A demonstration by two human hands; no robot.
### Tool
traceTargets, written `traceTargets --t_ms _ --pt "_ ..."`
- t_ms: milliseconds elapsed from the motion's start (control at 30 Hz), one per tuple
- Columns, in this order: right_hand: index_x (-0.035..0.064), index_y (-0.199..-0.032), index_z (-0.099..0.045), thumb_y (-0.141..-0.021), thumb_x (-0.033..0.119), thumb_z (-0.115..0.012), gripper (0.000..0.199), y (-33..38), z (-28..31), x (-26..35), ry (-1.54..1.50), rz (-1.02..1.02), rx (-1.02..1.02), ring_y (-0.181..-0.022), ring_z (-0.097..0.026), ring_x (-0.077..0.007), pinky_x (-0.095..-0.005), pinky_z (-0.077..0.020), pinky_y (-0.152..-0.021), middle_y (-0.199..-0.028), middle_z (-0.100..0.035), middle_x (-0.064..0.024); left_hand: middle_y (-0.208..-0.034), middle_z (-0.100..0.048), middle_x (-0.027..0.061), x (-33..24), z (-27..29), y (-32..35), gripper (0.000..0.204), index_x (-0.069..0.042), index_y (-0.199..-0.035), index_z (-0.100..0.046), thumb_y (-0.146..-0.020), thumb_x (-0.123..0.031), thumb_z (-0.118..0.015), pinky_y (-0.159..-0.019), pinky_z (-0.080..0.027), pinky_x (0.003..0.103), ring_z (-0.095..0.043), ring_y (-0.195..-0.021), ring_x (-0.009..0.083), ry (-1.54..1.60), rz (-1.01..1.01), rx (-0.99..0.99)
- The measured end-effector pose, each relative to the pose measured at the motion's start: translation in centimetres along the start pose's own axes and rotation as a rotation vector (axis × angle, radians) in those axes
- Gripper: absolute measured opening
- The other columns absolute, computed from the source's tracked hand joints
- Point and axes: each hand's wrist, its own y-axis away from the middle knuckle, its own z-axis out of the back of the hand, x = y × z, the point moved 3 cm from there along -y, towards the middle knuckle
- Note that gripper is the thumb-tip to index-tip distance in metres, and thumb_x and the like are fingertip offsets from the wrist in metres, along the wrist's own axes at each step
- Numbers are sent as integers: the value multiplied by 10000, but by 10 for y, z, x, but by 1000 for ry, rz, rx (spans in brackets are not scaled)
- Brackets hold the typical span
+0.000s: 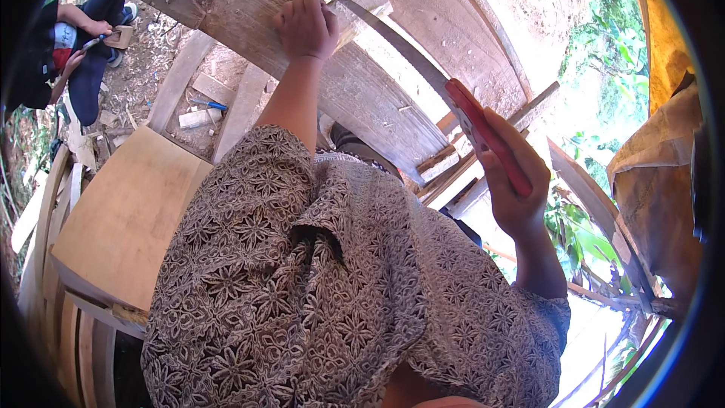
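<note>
Right hand (517, 170): fingers wrapped around the red handle (492, 138) of a narrow, dark-bladed handsaw (430, 74). Left hand (308, 28): curled over a grey-brown wooden plank (347, 87), near the blade tip; hold indeterminable.

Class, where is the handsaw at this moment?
In the head view, the handsaw is upper right of centre, its red handle in the right hand, its blade slanting up-left toward the left hand.

1. The right hand (517, 170) grips a red-handled saw (408, 49).
2. Its blade reaches a wood block (368, 4) beside the left hand (308, 27), curled above a plank (374, 109).
3. Upper left, another person (63, 45) holds a tool.
4. A smooth wooden panel (128, 200) lies at left.
</note>
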Motion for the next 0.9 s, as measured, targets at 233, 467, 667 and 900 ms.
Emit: traceTargets --t_ms 233,467,667,900 --pt "-31 -1423 -549 -985 -58 -561 440 -22 -16 16 86 85 -20 -1225 -662 -231 -305 -515 -994 -1297 -702 -198 -986 -640 52 0 5 0 188 -154 -978 -630 -912 -303 -535 -894 -392 486 -596 -1003 298 -7 -18 29" --pt "28 -1396 -618 -953 10 -669 446 -75 -96 -26 -76 56 -63 -815 -703 -123 -263 -539 -739 -1023 -758 -163 -1044 -608 41 4 -10 3 156 -167 -979 -566 -903 -300 -596 -931 -371 510 -561 -1044 280 21 -23 62" --pt "6 -1411 -579 -955 0 -654 463 -56 -105 -29 -69 98 -172 -1116 -712 -191 -295 -529 -940 -1251 -723 -193 -998 -667 61 1 -7 4 177 -155 -960 -661 -915 -306 -582 -909 -415 490 -617 -1005 293 14 -32 -15" --pt "27 -1378 -640 -991 123 -694 402 -79 -48 -56 -139 50 -101 -983 -700 -114 -259 -544 -876 -1147 -766 -106 -1010 -635 125 -11 12 1 218 -113 -1016 -599 -910 -303 -600 -850 -446 527 -606 -993 335 -70 -119 -93"
